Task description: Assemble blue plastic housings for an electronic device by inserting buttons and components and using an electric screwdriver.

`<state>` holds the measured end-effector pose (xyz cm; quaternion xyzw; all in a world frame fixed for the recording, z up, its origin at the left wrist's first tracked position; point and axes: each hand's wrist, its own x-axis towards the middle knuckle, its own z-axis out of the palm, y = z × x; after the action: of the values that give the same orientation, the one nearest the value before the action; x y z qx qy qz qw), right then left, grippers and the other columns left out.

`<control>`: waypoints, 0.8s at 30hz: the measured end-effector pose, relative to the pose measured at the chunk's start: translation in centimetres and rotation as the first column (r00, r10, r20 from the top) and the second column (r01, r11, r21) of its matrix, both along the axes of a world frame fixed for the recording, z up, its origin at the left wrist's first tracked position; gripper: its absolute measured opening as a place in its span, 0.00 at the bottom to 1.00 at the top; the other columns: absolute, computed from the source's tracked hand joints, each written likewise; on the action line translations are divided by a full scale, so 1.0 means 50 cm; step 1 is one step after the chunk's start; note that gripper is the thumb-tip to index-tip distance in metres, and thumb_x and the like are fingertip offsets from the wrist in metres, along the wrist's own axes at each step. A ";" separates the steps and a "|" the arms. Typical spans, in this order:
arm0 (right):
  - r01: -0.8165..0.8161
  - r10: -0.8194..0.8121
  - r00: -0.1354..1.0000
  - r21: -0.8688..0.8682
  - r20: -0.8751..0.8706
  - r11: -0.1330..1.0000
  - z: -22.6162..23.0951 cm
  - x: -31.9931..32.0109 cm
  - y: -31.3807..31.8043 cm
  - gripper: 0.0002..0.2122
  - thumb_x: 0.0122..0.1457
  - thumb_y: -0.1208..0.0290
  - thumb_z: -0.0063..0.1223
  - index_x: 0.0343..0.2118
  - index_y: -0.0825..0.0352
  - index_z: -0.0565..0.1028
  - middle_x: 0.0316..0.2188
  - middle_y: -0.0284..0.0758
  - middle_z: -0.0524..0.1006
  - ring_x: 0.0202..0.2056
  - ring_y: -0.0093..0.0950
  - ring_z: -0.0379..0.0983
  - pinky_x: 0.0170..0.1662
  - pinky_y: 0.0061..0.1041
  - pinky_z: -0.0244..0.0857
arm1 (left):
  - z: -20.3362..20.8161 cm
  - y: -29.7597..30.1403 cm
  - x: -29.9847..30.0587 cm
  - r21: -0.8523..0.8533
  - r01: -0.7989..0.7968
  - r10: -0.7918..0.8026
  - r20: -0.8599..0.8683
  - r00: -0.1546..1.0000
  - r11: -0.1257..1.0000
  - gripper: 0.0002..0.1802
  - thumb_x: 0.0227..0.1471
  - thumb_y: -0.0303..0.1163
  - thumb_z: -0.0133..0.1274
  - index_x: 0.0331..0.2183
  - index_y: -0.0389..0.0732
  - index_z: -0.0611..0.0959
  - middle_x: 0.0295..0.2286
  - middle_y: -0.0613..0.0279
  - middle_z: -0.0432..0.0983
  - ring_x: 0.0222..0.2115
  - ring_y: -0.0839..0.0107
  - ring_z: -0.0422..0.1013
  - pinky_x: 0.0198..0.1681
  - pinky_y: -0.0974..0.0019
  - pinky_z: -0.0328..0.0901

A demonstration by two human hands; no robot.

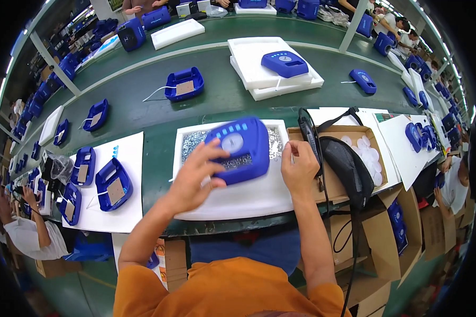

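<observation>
A blue plastic housing point(256, 140), with a round grey disc and a row of light-blue marks on its face, is tilted above the white foam tray point(227, 203). My left hand point(198, 171) grips its left edge, thumb at the lower corner and fingers over the face. Small metal rings or nuts point(275, 142) lie in the tray's far part, partly hidden by the housing. My right hand point(300, 164) is at the tray's right edge, fingers curled and thumb against the fingertips. Whatever it may pinch is too small to tell. Beside it hangs a black electric screwdriver point(312, 138).
On my right are a black mesh bag point(346, 166) and a cardboard box point(375, 137) of white discs. Open blue shells point(113, 187) lie on a white sheet at left. Beyond, the green conveyor point(217, 111) carries shells and foam slabs point(275, 87). Other people work around.
</observation>
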<state>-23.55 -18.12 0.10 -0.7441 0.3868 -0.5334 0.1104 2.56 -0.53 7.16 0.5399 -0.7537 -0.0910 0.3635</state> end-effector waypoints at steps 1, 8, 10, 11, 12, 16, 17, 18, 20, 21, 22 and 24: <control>-0.011 0.011 1.000 0.004 0.001 1.000 0.002 0.000 0.000 0.02 0.66 0.76 0.66 0.38 0.67 0.83 0.33 0.38 0.85 0.33 0.39 0.86 0.37 0.36 0.79 | 0.002 -0.032 0.014 -0.004 0.001 -0.001 0.006 1.000 1.000 0.16 0.56 0.26 0.74 0.45 0.40 0.87 0.62 0.51 0.79 0.73 0.42 0.67 0.78 0.36 0.58; -0.024 0.027 0.998 0.047 -0.062 0.999 -0.008 -0.009 0.003 0.02 0.65 0.76 0.66 0.37 0.66 0.83 0.32 0.38 0.85 0.33 0.39 0.86 0.36 0.37 0.78 | -0.117 -0.387 0.135 -0.195 -0.335 0.247 -0.370 0.896 0.922 0.12 0.66 0.31 0.65 0.44 0.32 0.88 0.59 0.50 0.81 0.58 0.52 0.78 0.64 0.56 0.69; -0.036 0.038 0.997 0.032 -0.069 0.999 -0.007 -0.006 0.008 0.02 0.65 0.76 0.66 0.37 0.66 0.83 0.31 0.38 0.85 0.32 0.40 0.86 0.36 0.37 0.77 | -0.155 -0.487 0.164 -0.263 -0.414 0.323 -0.326 0.888 0.872 0.13 0.66 0.33 0.66 0.46 0.33 0.88 0.58 0.48 0.82 0.58 0.50 0.78 0.64 0.56 0.69; -0.044 0.047 0.996 0.045 -0.074 0.998 -0.012 -0.004 0.009 0.02 0.65 0.76 0.66 0.37 0.67 0.84 0.31 0.39 0.84 0.32 0.40 0.85 0.36 0.37 0.77 | -0.168 -0.526 0.178 -0.271 -0.449 0.372 -0.292 0.881 0.851 0.16 0.64 0.33 0.68 0.48 0.33 0.88 0.60 0.45 0.80 0.59 0.46 0.77 0.64 0.53 0.70; -0.066 0.070 0.994 0.043 -0.088 0.997 -0.013 0.002 0.009 0.02 0.64 0.76 0.67 0.37 0.67 0.84 0.31 0.38 0.85 0.32 0.39 0.86 0.36 0.36 0.78 | -0.185 -0.555 0.209 -0.294 -0.487 0.437 -0.222 0.872 0.822 0.18 0.63 0.32 0.68 0.51 0.35 0.87 0.62 0.45 0.79 0.61 0.45 0.76 0.66 0.51 0.69; -0.112 0.117 0.991 0.067 -0.070 0.991 -0.018 0.004 0.009 0.02 0.63 0.77 0.68 0.37 0.67 0.84 0.32 0.38 0.86 0.31 0.36 0.87 0.37 0.33 0.80 | -0.183 -0.579 0.263 -0.170 -0.639 0.659 0.270 0.702 0.751 0.27 0.59 0.29 0.67 0.60 0.38 0.84 0.68 0.43 0.74 0.67 0.43 0.72 0.73 0.43 0.64; -0.096 0.102 0.992 0.073 -0.071 0.993 -0.021 -0.001 0.006 0.02 0.63 0.77 0.68 0.37 0.67 0.84 0.32 0.38 0.86 0.31 0.36 0.87 0.37 0.33 0.80 | -0.173 -0.577 0.257 -0.164 -0.627 0.646 0.272 0.713 0.762 0.27 0.59 0.29 0.67 0.60 0.38 0.84 0.68 0.43 0.74 0.67 0.43 0.72 0.73 0.43 0.64; -0.092 0.097 0.993 0.077 -0.064 0.993 -0.023 -0.009 0.004 0.02 0.63 0.77 0.68 0.37 0.66 0.84 0.32 0.38 0.86 0.31 0.36 0.87 0.36 0.33 0.80 | -0.152 -0.572 0.242 -0.078 -0.670 0.647 0.361 0.671 0.738 0.30 0.58 0.28 0.67 0.62 0.38 0.83 0.69 0.43 0.72 0.68 0.43 0.71 0.74 0.42 0.63; -0.093 0.097 0.994 0.079 -0.050 0.993 -0.021 -0.012 0.003 0.02 0.63 0.78 0.68 0.37 0.66 0.84 0.31 0.38 0.86 0.31 0.36 0.87 0.36 0.33 0.79 | -0.137 -0.545 0.243 -0.003 -0.715 0.637 0.456 0.621 0.699 0.33 0.57 0.28 0.66 0.63 0.38 0.82 0.70 0.43 0.71 0.69 0.43 0.69 0.74 0.41 0.62; -0.108 0.111 0.993 0.069 -0.047 0.992 -0.018 -0.011 0.002 0.02 0.64 0.79 0.68 0.37 0.68 0.83 0.31 0.38 0.85 0.30 0.36 0.85 0.36 0.32 0.79 | -0.142 -0.529 0.251 -0.004 -0.748 0.651 0.495 0.575 0.664 0.31 0.56 0.28 0.66 0.62 0.38 0.84 0.69 0.43 0.73 0.68 0.44 0.71 0.74 0.41 0.62; -0.120 0.122 0.991 0.058 -0.045 0.991 -0.016 -0.013 0.003 0.02 0.64 0.79 0.68 0.37 0.69 0.83 0.30 0.39 0.84 0.29 0.35 0.84 0.35 0.32 0.78 | -0.143 -0.518 0.261 -0.006 -0.777 0.660 0.533 0.530 0.630 0.30 0.55 0.29 0.66 0.60 0.37 0.86 0.67 0.43 0.75 0.66 0.45 0.74 0.74 0.40 0.62; -0.144 0.148 0.987 0.064 -0.056 0.987 -0.011 -0.004 0.006 0.02 0.64 0.79 0.68 0.36 0.69 0.83 0.30 0.39 0.85 0.29 0.35 0.84 0.35 0.32 0.78 | -0.178 -0.492 0.336 -0.028 -0.775 0.657 0.550 0.515 0.631 0.25 0.57 0.29 0.66 0.56 0.37 0.88 0.62 0.45 0.79 0.63 0.47 0.77 0.73 0.40 0.63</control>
<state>-23.74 -17.83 -0.42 -0.7827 0.3501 -0.4893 0.1595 19.38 -25.13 -1.74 0.8433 -0.5130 0.1318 0.0917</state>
